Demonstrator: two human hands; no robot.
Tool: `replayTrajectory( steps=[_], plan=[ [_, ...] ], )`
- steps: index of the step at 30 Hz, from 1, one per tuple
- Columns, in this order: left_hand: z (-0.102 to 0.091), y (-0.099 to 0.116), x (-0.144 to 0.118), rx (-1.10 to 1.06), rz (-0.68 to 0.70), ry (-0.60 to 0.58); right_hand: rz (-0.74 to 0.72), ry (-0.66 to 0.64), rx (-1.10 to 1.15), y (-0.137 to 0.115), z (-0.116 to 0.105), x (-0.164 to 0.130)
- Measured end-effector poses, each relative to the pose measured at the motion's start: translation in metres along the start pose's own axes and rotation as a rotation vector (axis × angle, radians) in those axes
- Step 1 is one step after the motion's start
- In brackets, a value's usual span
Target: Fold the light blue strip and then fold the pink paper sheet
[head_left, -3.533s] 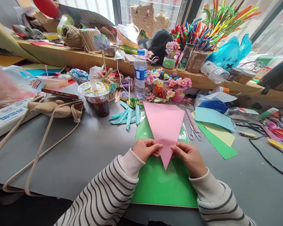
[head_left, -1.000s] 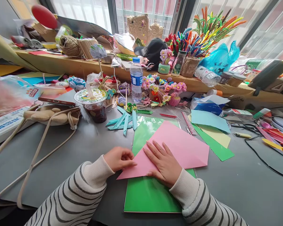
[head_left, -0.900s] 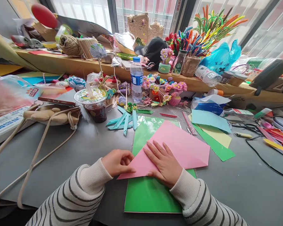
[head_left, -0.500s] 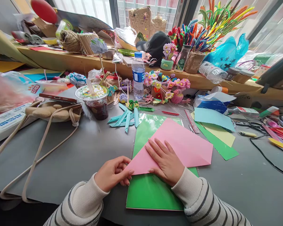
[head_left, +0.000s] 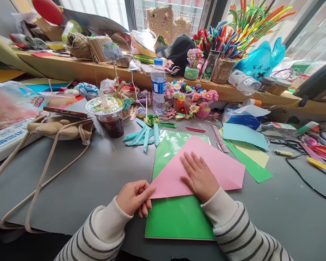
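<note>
A folded sheet of pink paper (head_left: 220, 165) lies on a green, plastic-covered pad (head_left: 176, 221) in front of me. My left hand (head_left: 136, 197) pinches the paper's pointed left corner between thumb and fingers. Flat on the middle of the paper rests my right hand (head_left: 199, 175), its fingers stretched toward the upper left. Several folded light-blue paper strips (head_left: 143, 136) lie just beyond the pad's upper left corner.
A lidded drink cup (head_left: 105, 116) and a water bottle (head_left: 158, 88) stand behind the strips. On the left sits a beige bag (head_left: 59, 128) with a phone on it. Coloured paper sheets (head_left: 246, 136), a pink ruler (head_left: 220, 139) and scissors (head_left: 288, 144) lie to the right.
My right hand has slid right and a little up across the pink paper. My left hand keeps its pinch on the left corner, which has shifted slightly.
</note>
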State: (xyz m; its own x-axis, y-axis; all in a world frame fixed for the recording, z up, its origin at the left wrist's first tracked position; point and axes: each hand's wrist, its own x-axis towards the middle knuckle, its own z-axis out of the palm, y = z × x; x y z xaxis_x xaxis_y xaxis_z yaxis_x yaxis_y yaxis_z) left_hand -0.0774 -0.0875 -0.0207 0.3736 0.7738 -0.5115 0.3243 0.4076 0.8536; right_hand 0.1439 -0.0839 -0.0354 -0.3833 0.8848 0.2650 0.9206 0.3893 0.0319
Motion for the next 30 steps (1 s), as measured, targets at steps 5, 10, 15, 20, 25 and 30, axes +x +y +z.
replayTrajectory(
  steps=[5, 10, 15, 20, 25, 30],
  plan=[
    [0.003, 0.004, 0.002, -0.033, 0.063, 0.094, -0.02, 0.302, -0.039, -0.013, -0.018, -0.012],
    [0.005, 0.005, 0.01, -0.014, 0.122, 0.1, -0.374, 0.21, 0.089, -0.049, -0.021, -0.02],
    [0.006, 0.001, 0.013, 0.025, 0.137, 0.143, -0.362, 0.041, 0.092, -0.05, -0.012, -0.022],
    [0.006, -0.001, 0.012, 0.012, 0.129, 0.16, -0.286, -0.019, 0.065, -0.031, -0.011, -0.034],
    [0.006, 0.0, 0.012, -0.005, 0.128, 0.151, -0.193, -0.032, 0.022, -0.007, -0.012, -0.052],
    [0.006, 0.002, 0.01, 0.004, 0.145, 0.153, -0.075, -0.013, -0.09, 0.022, -0.011, -0.072]
  ],
)
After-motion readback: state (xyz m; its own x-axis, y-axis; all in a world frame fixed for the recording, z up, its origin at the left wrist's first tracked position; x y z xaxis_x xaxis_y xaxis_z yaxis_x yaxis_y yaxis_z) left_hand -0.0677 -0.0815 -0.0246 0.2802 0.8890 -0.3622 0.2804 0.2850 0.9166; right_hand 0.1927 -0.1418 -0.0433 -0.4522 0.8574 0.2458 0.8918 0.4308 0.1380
